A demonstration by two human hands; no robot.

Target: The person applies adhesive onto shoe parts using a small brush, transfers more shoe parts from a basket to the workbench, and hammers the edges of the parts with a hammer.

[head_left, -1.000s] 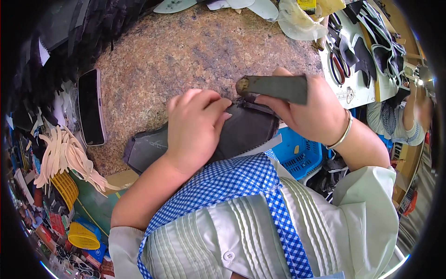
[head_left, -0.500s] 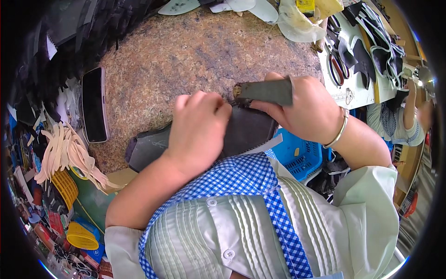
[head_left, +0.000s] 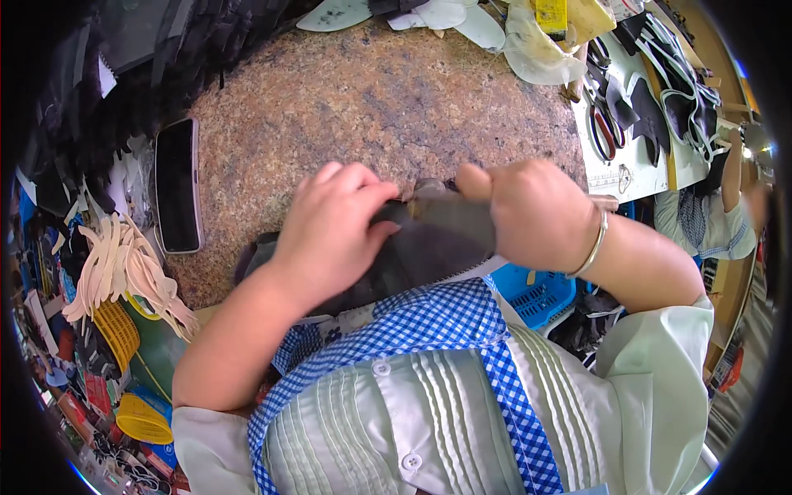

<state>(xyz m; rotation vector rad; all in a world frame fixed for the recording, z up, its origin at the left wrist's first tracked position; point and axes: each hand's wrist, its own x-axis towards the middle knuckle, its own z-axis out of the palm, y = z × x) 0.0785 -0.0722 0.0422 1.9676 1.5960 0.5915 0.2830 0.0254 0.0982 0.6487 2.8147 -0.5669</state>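
Observation:
My left hand (head_left: 330, 235) presses down on a dark piece of shoe material (head_left: 412, 260) lying at the near edge of a speckled brown stone slab (head_left: 363, 107). My right hand (head_left: 532, 210) is closed around a dark block-shaped tool (head_left: 450, 219), its end resting on the dark piece right beside the left fingers. A thin bangle circles the right wrist. Most of the dark piece is hidden under both hands.
A black phone (head_left: 177, 186) lies on the slab's left side. Pale shoe parts (head_left: 124, 272) and yellow baskets (head_left: 115, 330) crowd the left. A blue basket (head_left: 532, 293) sits under my right arm. Straps and cutouts (head_left: 652, 91) cover the bench at right, where another person (head_left: 709, 214) works.
My right hand has drawn the tool leftward and down onto the dark piece, closer to my left hand. The left hand has kept pressing in the same place.

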